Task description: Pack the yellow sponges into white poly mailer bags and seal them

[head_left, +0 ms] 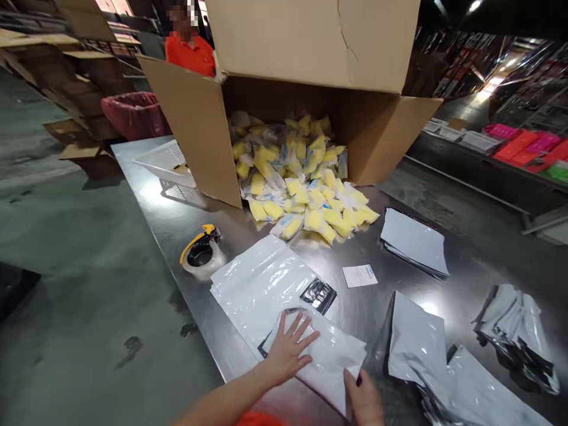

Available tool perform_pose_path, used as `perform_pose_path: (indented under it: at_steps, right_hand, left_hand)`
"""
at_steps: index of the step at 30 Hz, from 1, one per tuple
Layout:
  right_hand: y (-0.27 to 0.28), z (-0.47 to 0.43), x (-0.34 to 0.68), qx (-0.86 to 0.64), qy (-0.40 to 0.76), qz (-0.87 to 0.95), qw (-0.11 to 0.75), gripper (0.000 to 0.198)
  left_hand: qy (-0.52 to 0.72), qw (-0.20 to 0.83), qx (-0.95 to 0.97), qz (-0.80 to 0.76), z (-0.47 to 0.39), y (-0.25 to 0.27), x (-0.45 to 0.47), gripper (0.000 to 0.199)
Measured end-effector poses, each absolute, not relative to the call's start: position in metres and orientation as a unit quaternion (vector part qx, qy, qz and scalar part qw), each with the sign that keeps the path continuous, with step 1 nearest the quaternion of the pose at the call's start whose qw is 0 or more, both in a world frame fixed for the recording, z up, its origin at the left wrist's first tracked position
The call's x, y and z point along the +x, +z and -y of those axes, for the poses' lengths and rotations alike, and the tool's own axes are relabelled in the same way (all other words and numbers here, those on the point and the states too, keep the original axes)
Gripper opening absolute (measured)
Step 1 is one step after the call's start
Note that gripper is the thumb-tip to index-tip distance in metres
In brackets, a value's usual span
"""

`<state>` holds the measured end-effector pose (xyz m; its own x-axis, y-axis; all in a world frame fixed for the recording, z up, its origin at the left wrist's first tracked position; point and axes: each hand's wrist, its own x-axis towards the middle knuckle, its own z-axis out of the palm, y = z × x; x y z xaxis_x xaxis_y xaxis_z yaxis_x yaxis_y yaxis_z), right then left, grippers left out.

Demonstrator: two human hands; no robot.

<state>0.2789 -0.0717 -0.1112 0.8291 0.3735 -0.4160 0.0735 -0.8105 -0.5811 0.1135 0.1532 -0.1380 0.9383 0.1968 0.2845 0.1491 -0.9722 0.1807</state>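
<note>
A white poly mailer bag (333, 343) lies on the steel table in front of me, partly over a pile of flat white mailers (266, 278). My left hand (290, 346) rests flat on that mailer with its fingers spread. At the mailer's lower right corner, my right hand (364, 396) pinches the edge between thumb and fingers. Just above the mailer sits a black folded plastic piece (318, 294). A small white printed card (359, 276) lies to the right of it.
A large tipped carton (190, 130) spills several yellow wrapped packets (310, 201) onto the table. A tape dispenser (202, 254) stands left. More mailers (417, 337) lie right, with a stack (415, 241) behind. A person in an orange shirt (189, 53) is beyond the carton.
</note>
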Motion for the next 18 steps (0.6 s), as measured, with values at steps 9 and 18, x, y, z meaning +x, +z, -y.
perform_pose_path:
  at_steps: [9, 18]
  right_hand:
    - [-0.058, -0.076, 0.267, -0.791, 0.015, 0.558, 0.251, 0.024]
    - [-0.080, -0.131, 0.282, -0.773, 0.068, 0.616, 0.136, 0.016]
  left_hand:
    - [0.129, 0.168, 0.971, -0.111, -0.155, -0.139, 0.113, 0.074]
    - [0.208, 0.554, 0.738, -0.324, -0.164, -0.105, 0.115, 0.026]
